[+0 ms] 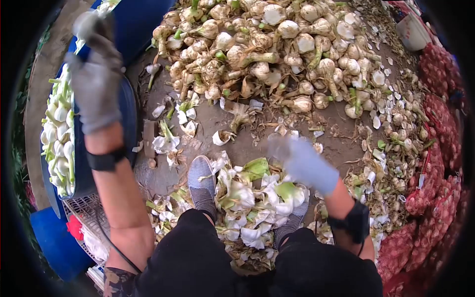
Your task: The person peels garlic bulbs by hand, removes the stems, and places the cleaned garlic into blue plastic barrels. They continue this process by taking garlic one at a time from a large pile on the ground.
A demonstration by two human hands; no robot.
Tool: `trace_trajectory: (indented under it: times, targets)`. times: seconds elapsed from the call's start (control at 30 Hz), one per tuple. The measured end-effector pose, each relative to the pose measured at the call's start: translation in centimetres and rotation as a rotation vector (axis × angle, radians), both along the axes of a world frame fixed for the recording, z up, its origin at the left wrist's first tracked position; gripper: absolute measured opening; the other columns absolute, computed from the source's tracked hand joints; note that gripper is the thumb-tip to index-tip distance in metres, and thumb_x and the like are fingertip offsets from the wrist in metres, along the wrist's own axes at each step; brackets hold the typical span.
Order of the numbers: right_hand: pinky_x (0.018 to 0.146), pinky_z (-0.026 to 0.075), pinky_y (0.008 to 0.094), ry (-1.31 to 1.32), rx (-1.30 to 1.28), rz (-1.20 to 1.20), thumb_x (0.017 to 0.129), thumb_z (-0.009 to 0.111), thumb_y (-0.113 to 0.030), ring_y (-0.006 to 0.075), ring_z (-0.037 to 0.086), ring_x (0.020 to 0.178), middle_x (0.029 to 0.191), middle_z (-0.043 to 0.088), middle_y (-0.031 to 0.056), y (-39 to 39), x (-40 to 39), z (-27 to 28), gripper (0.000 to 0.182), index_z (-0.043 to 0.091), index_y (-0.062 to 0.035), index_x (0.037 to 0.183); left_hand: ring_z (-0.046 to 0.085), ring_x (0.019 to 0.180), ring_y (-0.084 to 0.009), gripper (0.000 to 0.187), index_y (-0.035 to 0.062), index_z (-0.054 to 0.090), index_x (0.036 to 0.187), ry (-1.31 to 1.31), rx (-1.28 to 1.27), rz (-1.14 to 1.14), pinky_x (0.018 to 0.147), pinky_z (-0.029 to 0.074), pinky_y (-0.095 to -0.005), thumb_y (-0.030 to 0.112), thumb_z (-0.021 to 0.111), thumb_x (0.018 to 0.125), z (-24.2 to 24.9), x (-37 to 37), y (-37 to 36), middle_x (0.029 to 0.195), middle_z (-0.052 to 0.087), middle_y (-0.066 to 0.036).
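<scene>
My left hand [96, 84], in a grey work glove, is raised at the upper left beside a blue tub. It is smeared by motion, so I cannot make out whether anything is in its fingers. Peeled white garlic bulbs [59, 133] with green stems fill the tub [129, 119] just below it. My right hand [309, 166], also gloved, hovers above loose garlic skins [252, 198] between my feet. Blur hides its fingers. Ahead lies a large heap of unpeeled garlic [257, 54], with dirty skins and cut stems.
Red mesh sacks [430, 198] line the right side, and a white bucket [413, 32] stands at the upper right. Smaller garlic pieces and scraps [396, 133] cover the ground there. A second blue container [59, 242] sits at the lower left beside a wire crate [91, 222].
</scene>
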State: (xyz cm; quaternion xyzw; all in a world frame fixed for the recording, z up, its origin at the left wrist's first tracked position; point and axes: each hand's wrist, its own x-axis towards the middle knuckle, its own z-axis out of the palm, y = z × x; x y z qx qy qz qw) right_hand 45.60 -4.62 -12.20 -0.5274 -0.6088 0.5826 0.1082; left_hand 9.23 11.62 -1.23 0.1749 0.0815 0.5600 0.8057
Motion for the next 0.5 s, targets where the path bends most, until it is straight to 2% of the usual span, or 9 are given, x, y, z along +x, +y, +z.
trace_trajectory:
  times: [0.07, 0.1, 0.13, 0.17, 0.2, 0.27, 0.4, 0.47, 0.5]
  targets:
    - [0.077, 0.052, 0.039, -0.19, 0.517, -0.305, 0.089, 0.059, -0.019, 0.0285, 0.067, 0.088, 0.103, 0.069, 0.0143, 3.9, 1.8, -3.9, 0.025, 0.068, -0.0091, 0.111, 0.065, 0.098, -0.0172, 0.059, -0.0055, 0.035, 0.14, -0.337, 0.021, -0.289, 0.087, 0.054, -0.0293, 0.033, 0.05, 0.099, 1.9, 1.4, 0.8, 0.13, 0.055, -0.022]
    - [0.076, 0.051, 0.0397, -0.538, 0.749, -0.224, 0.087, 0.059, -0.014, 0.0295, 0.066, 0.088, 0.097, 0.069, 0.0118, 6.0, 2.1, -3.9, 0.018, 0.07, -0.0121, 0.101, 0.065, 0.096, -0.0177, 0.055, -0.005, 0.038, 0.138, 0.179, 0.154, 0.001, 0.087, 0.054, -0.031, 0.032, 0.051, 0.099, 1.2, 5.4, -0.6, 0.127, 0.057, -0.02]
    - [0.076, 0.051, 0.0397, -0.539, 0.758, -0.241, 0.087, 0.059, -0.014, 0.0295, 0.066, 0.088, 0.097, 0.069, 0.0118, 7.2, 2.4, -4.6, 0.018, 0.07, -0.0121, 0.101, 0.066, 0.094, -0.0182, 0.052, -0.0045, 0.041, 0.136, 0.687, 0.276, 0.299, 0.088, 0.054, -0.0326, 0.03, 0.052, 0.098, -0.2, 7.8, -1.9, 0.125, 0.059, -0.018]
    - [0.077, 0.051, 0.0399, -0.79, 0.776, -0.093, 0.085, 0.061, -0.014, 0.0289, 0.065, 0.09, 0.096, 0.067, 0.011, 7.8, 2.6, -6.3, 0.023, 0.069, -0.0141, 0.106, 0.067, 0.089, -0.0171, 0.041, -0.0003, 0.053, 0.126, 0.583, 0.256, -0.145, 0.081, 0.055, -0.0317, 0.029, 0.054, 0.098, -2.7, 8.0, -2.8, 0.116, 0.063, -0.013]
    - [0.078, 0.051, 0.0401, -1.041, 0.781, 0.067, 0.083, 0.063, -0.013, 0.0284, 0.063, 0.091, 0.096, 0.065, 0.0101, 8.0, 3.0, -7.9, 0.028, 0.067, -0.0162, 0.11, 0.068, 0.088, -0.0197, 0.06, -0.0035, 0.052, 0.128, 1.078, 0.086, -0.037, 0.079, 0.055, -0.027, 0.046, 0.053, 0.095, -3.4, 12.0, -5.3, 0.117, 0.063, -0.013]
    - [0.074, 0.05, 0.0403, -1.081, 0.819, 0.096, 0.076, 0.068, -0.017, 0.0291, 0.064, 0.089, 0.096, 0.066, 0.0083, 7.5, 3.8, -8.9, 0.017, 0.071, -0.0169, 0.093, 0.065, 0.094, -0.0176, 0.052, 0.0001, 0.052, 0.131, 1.189, -0.032, -0.323, 0.083, 0.053, -0.0276, 0.033, 0.063, 0.092, -8.1, 13.7, -8.7, 0.12, 0.062, -0.013]
    - [0.06, 0.051, 0.0389, -0.681, 0.426, -0.325, 0.081, 0.072, -0.027, 0.0234, 0.065, 0.07, 0.08, 0.067, 0.0074, 2.8, 2.8, -4.6, 0.021, 0.069, -0.0107, 0.093, 0.054, 0.118, -0.0232, 0.066, 0.0033, 0.045, 0.138, 1.533, 0.426, -0.195, 0.094, 0.048, -0.0363, 0.027, 0.073, 0.084, -12.7, 16.5, -14.0, 0.132, 0.055, -0.014]
    - [0.046, 0.045, 0.0294, 0.294, -0.175, -0.752, 0.088, 0.068, -0.038, 0.0154, 0.058, 0.051, 0.067, 0.062, 0.0075, 1.0, 0.9, -2.2, 0.038, 0.065, -0.0013, 0.096, 0.049, 0.122, -0.0181, 0.071, 0.0046, 0.046, 0.138, 1.479, 0.623, -0.109, 0.1, 0.044, -0.0351, 0.019, 0.079, 0.078, -13.0, 17.8, -14.4, 0.13, 0.055, -0.01]
    - [0.046, 0.045, 0.0294, 0.301, -0.175, -0.756, 0.088, 0.068, -0.038, 0.0154, 0.058, 0.051, 0.067, 0.062, 0.0075, 0.4, 0.6, -1.6, 0.038, 0.065, -0.0013, 0.096, 0.05, 0.12, -0.0159, 0.068, 0.0036, 0.047, 0.137, 1.288, 0.412, -0.197, 0.099, 0.045, -0.0333, 0.014, 0.079, 0.078, -13.0, 18.2, -14.5, 0.129, 0.055, -0.009]
